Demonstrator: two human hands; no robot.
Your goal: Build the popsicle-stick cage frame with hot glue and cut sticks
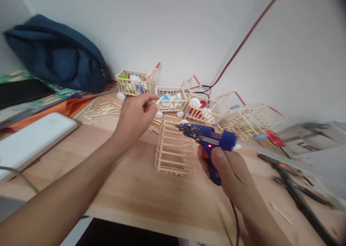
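My right hand (229, 170) is wrapped round the handle of a blue hot glue gun (212, 139), whose small red light is lit. Dark and yellowish residue coats its nozzle, which points left over the top of a small stick frame (175, 153). This slatted frame rests on the table, made of thin wooden sticks. Up and to the left of it, my left hand (136, 112) pinches a short wooden stick (160, 100) between thumb and fingertips. The stick is held apart from both the frame and the nozzle.
Several small stick carts (170, 98) stand along the wall, some filled with white bottle caps and coloured pieces. Loose sticks (105, 110) lie left of them. A white power bank-like block (40, 134), a dark blue bag (59, 55) and black-handled pliers (294, 192) flank the work area.
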